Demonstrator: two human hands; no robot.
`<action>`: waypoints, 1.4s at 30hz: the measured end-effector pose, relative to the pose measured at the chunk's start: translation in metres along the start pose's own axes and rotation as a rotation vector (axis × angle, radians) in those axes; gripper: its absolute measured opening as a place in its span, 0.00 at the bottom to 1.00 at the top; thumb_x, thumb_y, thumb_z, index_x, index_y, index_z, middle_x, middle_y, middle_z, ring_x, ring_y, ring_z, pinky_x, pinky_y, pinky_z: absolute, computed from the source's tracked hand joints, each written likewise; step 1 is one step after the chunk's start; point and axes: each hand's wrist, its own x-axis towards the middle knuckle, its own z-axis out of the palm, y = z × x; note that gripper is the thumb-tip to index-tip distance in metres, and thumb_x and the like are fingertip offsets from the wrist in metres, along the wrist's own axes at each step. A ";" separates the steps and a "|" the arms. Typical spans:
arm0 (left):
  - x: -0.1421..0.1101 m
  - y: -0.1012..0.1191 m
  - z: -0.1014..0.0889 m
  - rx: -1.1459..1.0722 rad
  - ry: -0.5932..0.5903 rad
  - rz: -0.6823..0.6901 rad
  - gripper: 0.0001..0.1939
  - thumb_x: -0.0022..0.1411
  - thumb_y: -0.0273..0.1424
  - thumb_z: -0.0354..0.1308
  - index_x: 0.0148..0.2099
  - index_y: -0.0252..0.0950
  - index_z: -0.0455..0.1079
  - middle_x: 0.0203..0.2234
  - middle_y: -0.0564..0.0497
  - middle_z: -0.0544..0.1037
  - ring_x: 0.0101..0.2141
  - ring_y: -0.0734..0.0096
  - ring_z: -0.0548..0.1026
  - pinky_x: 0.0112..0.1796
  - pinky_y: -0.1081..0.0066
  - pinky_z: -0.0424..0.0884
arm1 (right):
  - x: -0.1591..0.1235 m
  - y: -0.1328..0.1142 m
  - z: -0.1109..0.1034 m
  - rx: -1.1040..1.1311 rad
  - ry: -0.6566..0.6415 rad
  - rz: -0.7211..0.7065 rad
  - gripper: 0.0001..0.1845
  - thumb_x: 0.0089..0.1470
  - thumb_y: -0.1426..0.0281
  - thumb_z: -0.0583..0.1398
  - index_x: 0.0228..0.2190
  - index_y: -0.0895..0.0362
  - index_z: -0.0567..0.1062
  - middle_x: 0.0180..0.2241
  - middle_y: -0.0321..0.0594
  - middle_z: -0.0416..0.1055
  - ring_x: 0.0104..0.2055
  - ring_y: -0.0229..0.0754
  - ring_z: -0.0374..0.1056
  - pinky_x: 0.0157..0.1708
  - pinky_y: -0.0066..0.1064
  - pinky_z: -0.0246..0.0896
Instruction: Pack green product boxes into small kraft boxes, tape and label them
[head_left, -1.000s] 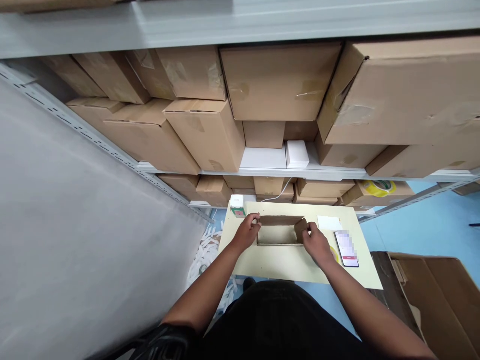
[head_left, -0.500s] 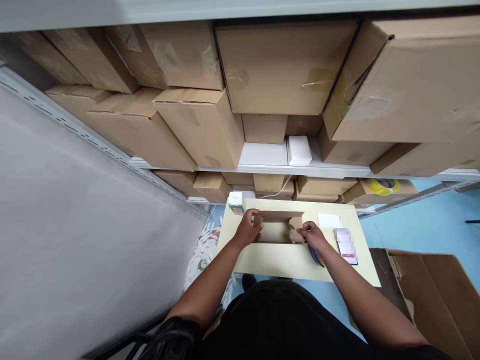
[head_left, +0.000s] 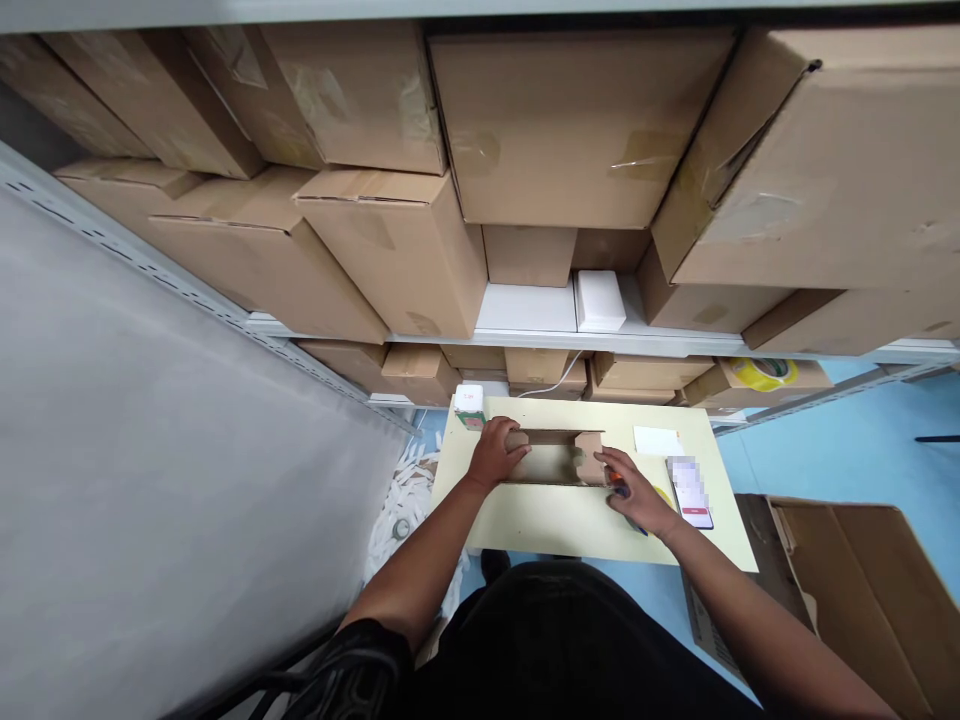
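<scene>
A small open cardboard box lies on the pale yellow table, its open side up and a short flap raised at its right end. My left hand is closed on the box's left end, thumb over the inside. Just off the right end, my right hand has its fingers and thumb apart around a tape dispenser. Orange and blue bits of this tape dispenser show between the fingers; the palm hides most of it.
A white and green carton stands at the table's back left. A white paper and a phone lie on the right. Shelves with stacked cardboard boxes rise behind. A large open carton sits on the floor at right.
My right hand has let go of the box's right flap and moved slightly right and down to the tape dispenser. My left hand stays on the box.
</scene>
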 end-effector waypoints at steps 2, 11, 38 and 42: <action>-0.001 0.002 -0.001 -0.025 -0.004 0.010 0.19 0.59 0.36 0.69 0.50 0.38 0.72 0.49 0.43 0.74 0.52 0.55 0.72 0.56 0.55 0.69 | -0.003 -0.004 0.006 -0.066 0.054 0.002 0.30 0.52 0.62 0.65 0.57 0.48 0.71 0.65 0.46 0.59 0.53 0.48 0.70 0.54 0.43 0.69; 0.000 0.021 -0.021 -0.403 -0.039 -0.120 0.20 0.75 0.42 0.48 0.47 0.37 0.78 0.49 0.43 0.77 0.53 0.59 0.75 0.55 0.58 0.71 | 0.013 -0.007 0.046 -0.059 0.419 0.336 0.30 0.51 0.49 0.66 0.48 0.51 0.65 0.37 0.37 0.70 0.34 0.45 0.69 0.37 0.38 0.68; -0.018 0.034 -0.009 0.266 -0.150 0.138 0.21 0.62 0.19 0.54 0.51 0.42 0.78 0.52 0.44 0.78 0.54 0.51 0.70 0.58 0.49 0.65 | -0.038 0.104 0.039 -0.861 0.363 0.621 0.21 0.59 0.55 0.60 0.45 0.58 0.69 0.43 0.57 0.75 0.50 0.60 0.72 0.44 0.44 0.65; -0.019 0.034 -0.007 0.320 -0.132 0.155 0.18 0.64 0.19 0.53 0.47 0.41 0.78 0.49 0.44 0.78 0.51 0.52 0.71 0.56 0.51 0.65 | -0.035 0.100 0.040 -0.847 0.317 0.630 0.18 0.61 0.57 0.58 0.46 0.56 0.69 0.39 0.53 0.77 0.47 0.58 0.74 0.44 0.45 0.63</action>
